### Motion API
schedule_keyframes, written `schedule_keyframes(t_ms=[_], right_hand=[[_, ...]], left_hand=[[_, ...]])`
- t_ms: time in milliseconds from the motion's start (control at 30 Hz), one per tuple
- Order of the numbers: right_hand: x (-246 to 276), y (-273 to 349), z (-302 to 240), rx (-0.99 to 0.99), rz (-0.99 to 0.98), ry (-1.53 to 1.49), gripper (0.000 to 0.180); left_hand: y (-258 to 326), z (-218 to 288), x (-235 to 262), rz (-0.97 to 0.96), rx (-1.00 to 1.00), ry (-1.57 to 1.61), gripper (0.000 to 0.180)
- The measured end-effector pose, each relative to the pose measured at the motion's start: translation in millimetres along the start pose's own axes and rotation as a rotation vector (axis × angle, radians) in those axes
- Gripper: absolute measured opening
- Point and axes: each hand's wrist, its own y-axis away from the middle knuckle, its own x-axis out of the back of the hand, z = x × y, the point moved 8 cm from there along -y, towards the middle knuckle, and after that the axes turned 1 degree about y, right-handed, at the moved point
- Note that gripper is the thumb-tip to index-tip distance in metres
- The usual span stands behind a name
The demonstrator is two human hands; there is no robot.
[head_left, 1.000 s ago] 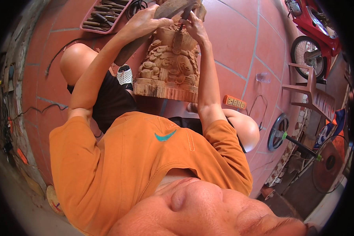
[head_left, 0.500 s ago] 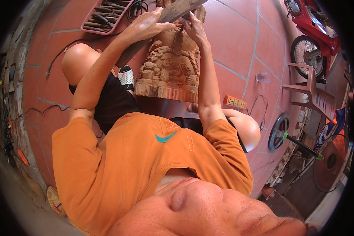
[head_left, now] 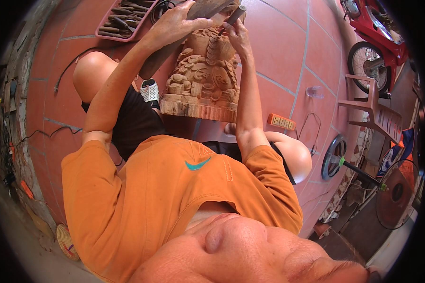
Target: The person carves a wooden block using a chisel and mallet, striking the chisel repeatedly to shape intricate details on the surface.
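Note:
A carved wooden sculpture with dense relief stands on the tiled floor between my legs, its thick base towards me. My left hand is closed round a long, dark wooden mallet that slants across the sculpture's upper left side. In my right hand is a chisel, held by pinched fingers, its handle up and right and its thin shaft angled down to the carving. The mallet's far end is beside the chisel handle, with a small gap visible. The chisel's cutting edge is too small to make out.
A pink tray of several carving tools lies at the far left, near black cables. Rightward are an orange power strip, a clear cup, a plastic chair, a red motorbike and a fan.
The mallet's far end has shifted left, off the chisel, so the chisel handle now shows. My right hand has moved slightly to the right and down.

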Motion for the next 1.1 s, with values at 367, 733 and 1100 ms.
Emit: schedule_keyframes(t_ms=[367,733,1100], right_hand=[[-5,0,-9,0.052,-0.032,0.041,0.015],[-9,-1,-13,0.116,-0.023,0.128,0.019],[-4,2,-5,0.02,-0.011,0.018,0.015]], left_hand=[[-4,1,-8,0.033,-0.145,0.032,0.067],[-12,-31,-21,0.045,-0.179,-0.225,0.084],[-17,-49,-27,-0.044,-0.045,-0.341,0.075]])
